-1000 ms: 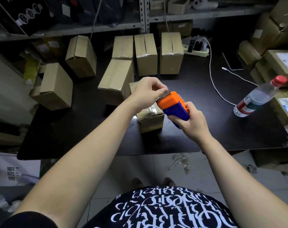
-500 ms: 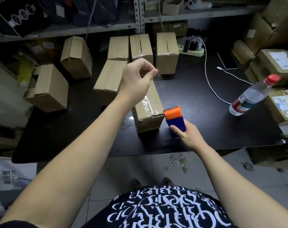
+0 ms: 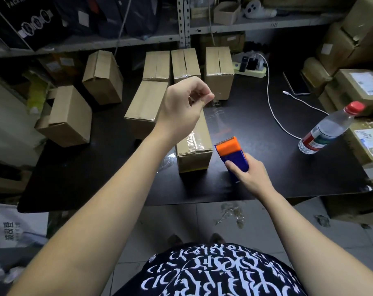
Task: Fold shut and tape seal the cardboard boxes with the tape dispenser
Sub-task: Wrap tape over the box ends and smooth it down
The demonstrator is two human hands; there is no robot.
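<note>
While L hand pinches end of clear tape above box, R hand grips tape dispenser. Risk: unsupported strip could twist and self-stick before reaching seam.

seven cardboard boxes on the table, one tape dispenser, one water bottle.

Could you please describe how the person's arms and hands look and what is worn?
Both forearms are bare; no sleeves show. The left hand and right hand wear no gloves, and no ring, watch or band is visible. The T-shirt is black with white lettering.
</note>
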